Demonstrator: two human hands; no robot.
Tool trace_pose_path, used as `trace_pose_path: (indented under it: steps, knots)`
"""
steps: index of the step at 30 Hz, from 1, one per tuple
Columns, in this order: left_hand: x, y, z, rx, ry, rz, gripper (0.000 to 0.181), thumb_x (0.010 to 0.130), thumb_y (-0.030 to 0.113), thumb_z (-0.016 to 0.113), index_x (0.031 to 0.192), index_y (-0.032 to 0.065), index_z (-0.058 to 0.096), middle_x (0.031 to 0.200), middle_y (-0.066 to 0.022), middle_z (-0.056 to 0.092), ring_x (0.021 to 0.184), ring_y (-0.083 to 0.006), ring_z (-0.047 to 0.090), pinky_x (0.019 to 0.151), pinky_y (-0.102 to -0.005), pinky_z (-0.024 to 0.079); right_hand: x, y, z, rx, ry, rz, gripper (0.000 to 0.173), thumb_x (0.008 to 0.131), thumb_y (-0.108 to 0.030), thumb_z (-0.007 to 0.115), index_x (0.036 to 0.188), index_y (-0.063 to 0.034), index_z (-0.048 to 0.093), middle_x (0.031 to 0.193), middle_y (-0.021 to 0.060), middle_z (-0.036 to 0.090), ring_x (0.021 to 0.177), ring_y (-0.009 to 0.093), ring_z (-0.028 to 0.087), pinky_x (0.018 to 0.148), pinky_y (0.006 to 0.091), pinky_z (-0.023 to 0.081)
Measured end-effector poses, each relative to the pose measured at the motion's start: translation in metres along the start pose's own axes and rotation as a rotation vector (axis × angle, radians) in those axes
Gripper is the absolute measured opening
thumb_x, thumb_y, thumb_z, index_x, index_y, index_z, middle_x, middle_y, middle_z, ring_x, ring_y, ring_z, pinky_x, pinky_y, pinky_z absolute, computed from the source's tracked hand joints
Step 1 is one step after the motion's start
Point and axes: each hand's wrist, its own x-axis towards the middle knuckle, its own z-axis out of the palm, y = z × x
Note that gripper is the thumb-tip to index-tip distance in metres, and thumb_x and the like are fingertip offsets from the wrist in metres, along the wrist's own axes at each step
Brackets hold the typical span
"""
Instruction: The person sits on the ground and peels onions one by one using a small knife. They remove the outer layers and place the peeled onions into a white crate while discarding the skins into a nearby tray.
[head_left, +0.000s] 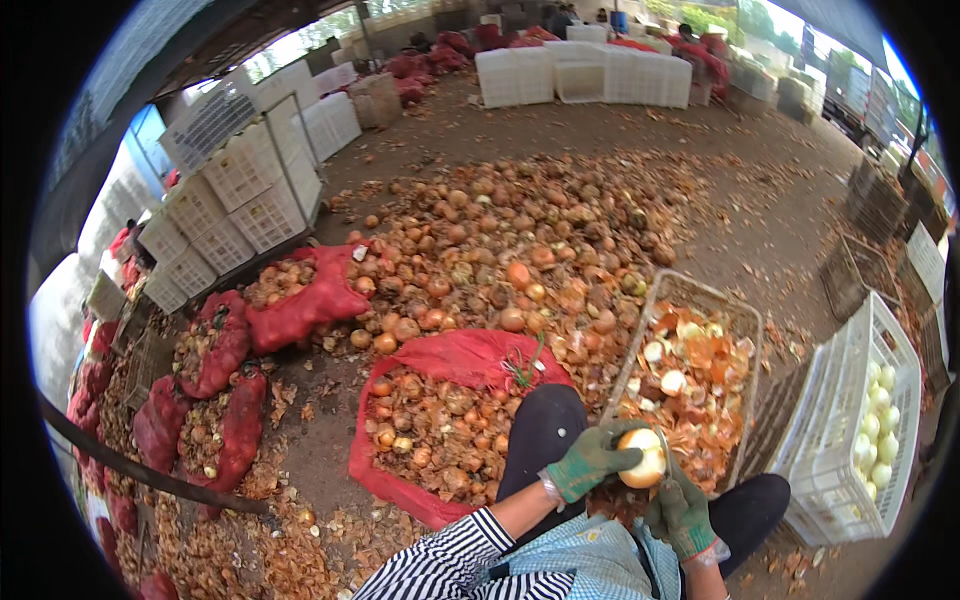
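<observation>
In a green work glove, my left hand (589, 461) is closed around a partly peeled onion (643, 459) above my lap. My right hand (684, 510), gloved the same way, is at the onion's right side with curled fingers; a thin blade, seemingly a knife's (663, 442), rises from it against the onion. Most of its handle is hidden. Just beyond my hands stands a plastic crate (756, 375) with onion skins and cut onion pieces. Left of my knee lies an open red mesh sack (442, 352) of unpeeled onions. Peeled onions (876, 424) sit in a tilted white crate (825, 450) at the right.
A wide heap of unpeeled onions (517, 225) covers the ground ahead. Filled red sacks (300, 319) lie at the left, near stacked white crates (247, 169). More white crates (585, 75) line the back. Dark empty crates (859, 277) stand at the right.
</observation>
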Motion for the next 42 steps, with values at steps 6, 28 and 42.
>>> trace_pose_path:
  steps: [6, 28, 42]
  knots:
    - [-0.008, -0.024, -0.003, -0.098, 0.023, -0.082, 0.059, 0.088, 0.017, 0.074, 0.139, 0.0001, 0.050, 0.123, -0.0090, 0.062, 0.108, -0.0142, 0.060, 0.095, -0.0287, 0.049, 0.007, 0.017, 0.007, 0.478, 0.052, 0.156, 0.039, 0.097, -0.032, 0.061, 0.123, -0.0025, 0.060, 0.063, 0.0051, 0.062, 0.043, 0.012, 0.052, 0.037, 0.0251, 0.039]
    - [-0.024, 0.019, 0.009, -0.521, 0.017, 0.105, 0.057, 0.084, 0.025, 0.077, 0.129, 0.0000, 0.054, 0.121, -0.0125, 0.063, 0.112, -0.0234, 0.061, 0.100, -0.0398, 0.050, 0.051, -0.010, -0.061, -0.142, 0.362, 0.071, 0.061, 0.094, -0.018, 0.062, 0.150, -0.0088, 0.037, 0.061, 0.0033, 0.057, 0.041, 0.011, 0.046, 0.036, 0.0291, 0.035]
    - [-0.015, 0.028, -0.036, -0.810, 0.236, 0.387, 0.032, 0.096, 0.017, 0.059, 0.125, 0.0031, 0.055, 0.117, -0.0107, 0.061, 0.107, -0.0245, 0.059, 0.097, -0.0400, 0.050, 0.043, -0.219, 0.164, -1.169, -0.233, -0.790, 0.071, 0.087, -0.023, 0.068, 0.149, -0.0097, 0.037, 0.087, 0.0191, 0.069, 0.078, 0.030, 0.071, 0.067, 0.0346, 0.055]
